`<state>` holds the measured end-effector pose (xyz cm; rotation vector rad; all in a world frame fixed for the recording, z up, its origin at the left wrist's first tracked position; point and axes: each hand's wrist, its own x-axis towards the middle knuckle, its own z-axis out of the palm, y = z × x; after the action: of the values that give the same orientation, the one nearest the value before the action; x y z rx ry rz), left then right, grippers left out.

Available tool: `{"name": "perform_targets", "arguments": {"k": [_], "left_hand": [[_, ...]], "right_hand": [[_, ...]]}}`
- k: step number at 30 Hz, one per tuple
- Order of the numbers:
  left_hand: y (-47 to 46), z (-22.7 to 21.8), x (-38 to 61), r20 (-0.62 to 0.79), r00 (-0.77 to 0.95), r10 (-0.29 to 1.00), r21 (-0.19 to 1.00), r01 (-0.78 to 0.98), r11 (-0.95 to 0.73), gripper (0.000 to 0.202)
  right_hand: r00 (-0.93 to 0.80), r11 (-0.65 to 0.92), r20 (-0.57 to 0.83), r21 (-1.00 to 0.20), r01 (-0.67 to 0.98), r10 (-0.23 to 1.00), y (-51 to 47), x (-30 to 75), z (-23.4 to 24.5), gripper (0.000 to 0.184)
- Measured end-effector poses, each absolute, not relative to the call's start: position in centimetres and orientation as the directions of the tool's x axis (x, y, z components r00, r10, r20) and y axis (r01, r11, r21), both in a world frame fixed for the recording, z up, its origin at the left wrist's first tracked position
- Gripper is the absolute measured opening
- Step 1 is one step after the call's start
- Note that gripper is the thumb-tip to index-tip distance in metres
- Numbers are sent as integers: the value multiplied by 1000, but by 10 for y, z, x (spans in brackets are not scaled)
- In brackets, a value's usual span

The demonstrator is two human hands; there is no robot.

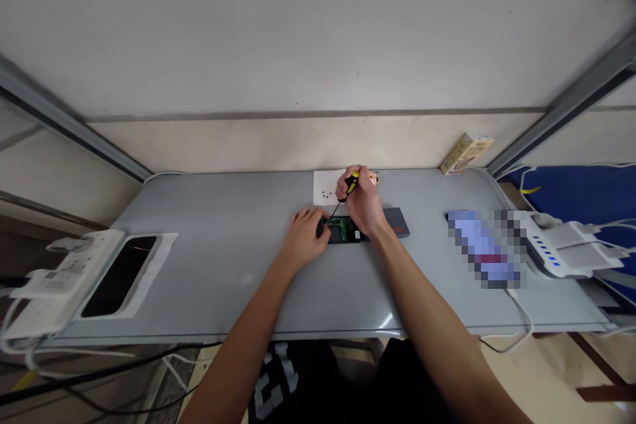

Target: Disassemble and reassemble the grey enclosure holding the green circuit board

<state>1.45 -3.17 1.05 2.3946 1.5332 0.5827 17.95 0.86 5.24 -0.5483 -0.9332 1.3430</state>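
My right hand (pixel 365 202) is wrapped round a black and yellow screwdriver (pixel 352 181). Its thin shaft slants down to the left, and the tip meets the left part of an opened black device (pixel 354 236) with a green circuit board (pixel 342 225). The device lies flat on the grey table. At its left end, my left hand (pixel 308 235) grips the casing, with the fingers bent over the edge. Just behind, a white paper (pixel 322 180) carries several small dark screws (pixel 326 195). Part of the device's right side is hidden by my right hand.
A dark grey box (pixel 397 220) sits right of the device. Toward the left edge are a black phone (pixel 122 275) and a power strip (pixel 74 271). On the right are a blurred-out phone (pixel 481 248), a charging hub (pixel 546 252) with cables, and an upright carton (pixel 464 154).
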Motion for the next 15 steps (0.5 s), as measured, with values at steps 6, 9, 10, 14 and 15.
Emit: {"name": "perform_targets", "arguments": {"k": [6, 9, 10, 14, 15], "left_hand": [[-31, 11, 15, 194, 369, 909, 405, 814, -417, 17], [-32, 13, 15, 195, 363, 911, 407, 815, -412, 16], [-32, 13, 15, 195, 362, 912, 407, 816, -411, 15], [-32, 12, 14, 186, 364, 913, 415, 813, -408, 15], [-32, 11, 14, 184, 365, 913, 418, 811, -409, 15]], "right_hand": [[-3, 220, 265, -804, -553, 964, 8, 177, 51, 38], [-11, 220, 271, -805, -551, 962, 10, 180, 50, 37], [-26, 208, 264, -812, -546, 964, 11, 181, 50, 38], [-42, 170, 228, -825, -539, 973, 10, 179, 52, 47], [-35, 174, 229, -821, -544, 973, 9, 178, 53, 48]]}}
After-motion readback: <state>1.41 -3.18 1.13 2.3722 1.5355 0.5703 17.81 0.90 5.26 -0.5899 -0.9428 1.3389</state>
